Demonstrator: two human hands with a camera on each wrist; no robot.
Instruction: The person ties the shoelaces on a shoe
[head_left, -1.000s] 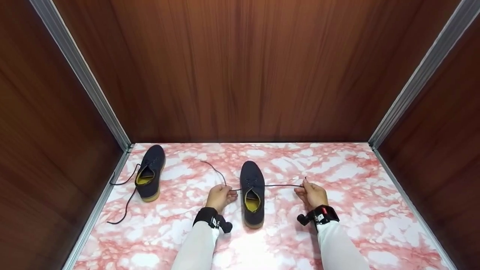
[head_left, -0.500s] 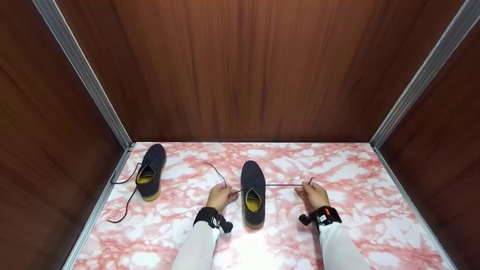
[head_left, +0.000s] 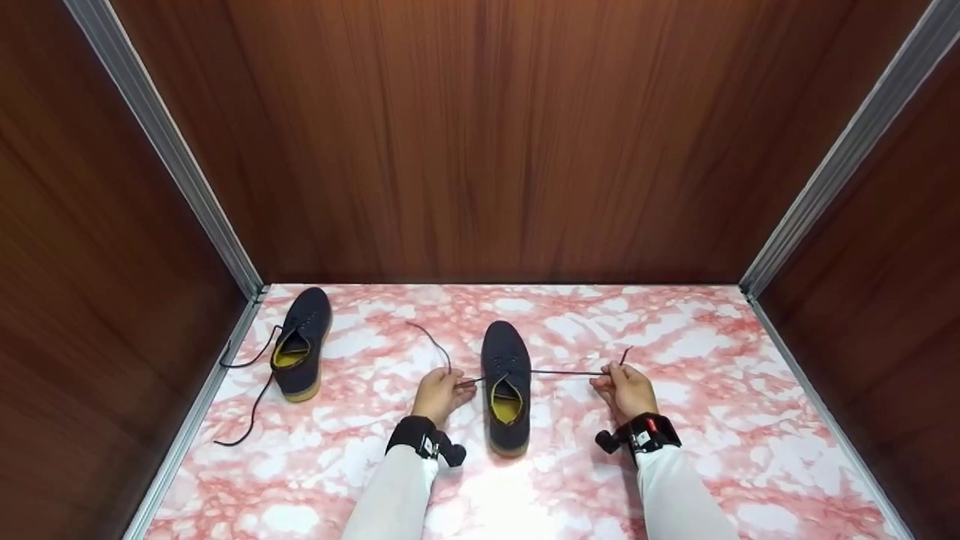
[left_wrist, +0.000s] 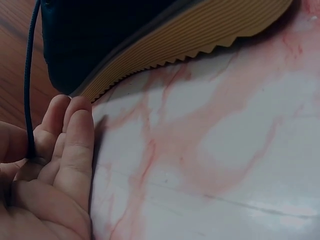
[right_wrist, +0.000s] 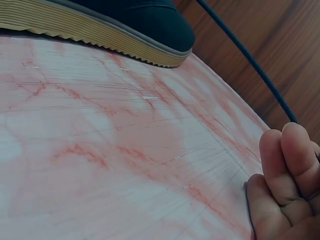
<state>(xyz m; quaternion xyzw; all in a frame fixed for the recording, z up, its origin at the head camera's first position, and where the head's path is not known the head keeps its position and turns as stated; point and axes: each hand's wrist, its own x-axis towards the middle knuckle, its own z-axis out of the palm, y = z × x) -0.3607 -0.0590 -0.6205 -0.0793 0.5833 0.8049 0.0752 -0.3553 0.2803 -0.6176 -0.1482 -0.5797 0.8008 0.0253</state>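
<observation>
A dark navy shoe [head_left: 504, 346] with a yellow insole stands in the middle of the table, toe pointing away. Its tan ridged sole [left_wrist: 165, 42] shows in the left wrist view. To its left, my left hand [head_left: 437, 396] pinches one end of the shoelace [left_wrist: 30, 75] close to the shoe; the loose tail curves away across the table. On the other side my right hand [head_left: 626, 390] pinches the other dark lace [right_wrist: 245, 52] between thumb and fingers. That lace runs straight from the shoe, and a short tip sticks up past the fingertips.
A second navy shoe [head_left: 308, 315] stands at the back left, its untied laces [head_left: 259, 412] trailing toward the left edge. Wooden panels [head_left: 480, 150] with grey metal corner strips enclose the red-and-white marbled table [head_left: 712, 465] at the back and sides.
The right hand still holds its lace, whose short tip now points up and to the right rather than straight up. The left hand and both shoes have hardly moved.
</observation>
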